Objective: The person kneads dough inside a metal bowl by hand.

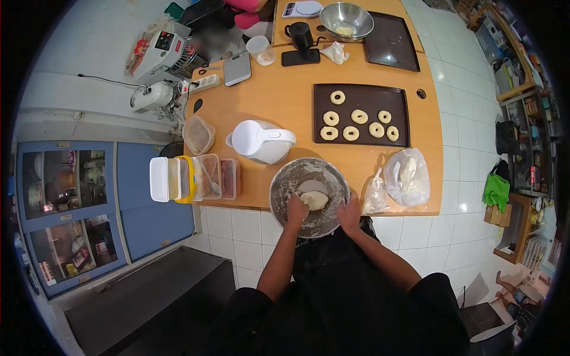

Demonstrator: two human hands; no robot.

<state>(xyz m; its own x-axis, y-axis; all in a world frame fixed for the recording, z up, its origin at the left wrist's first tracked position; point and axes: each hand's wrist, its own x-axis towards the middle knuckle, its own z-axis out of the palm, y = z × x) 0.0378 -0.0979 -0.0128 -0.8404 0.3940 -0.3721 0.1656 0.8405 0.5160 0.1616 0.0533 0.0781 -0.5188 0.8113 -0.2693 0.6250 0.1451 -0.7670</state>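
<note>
A metal mixing bowl [279, 188] dusted with flour sits at the table's front edge, close against my body. A pale lump of dough [316, 201] lies inside it. My left hand [297, 209] reaches into the bowl, its fingers curled against the left side of the dough. At the bowl's right rim, my right hand [349, 212] grips the edge, thumb toward the inside. Some of the left fingertips are hidden by the hand itself.
A white electric kettle [261, 141] stands behind the bowl. Several dough rings lie on a dark baking tray [361, 95]. Plastic bags [407, 177] sit on the right, stacked containers [208, 177] on the left. A person in pink [246, 18] is at the far side.
</note>
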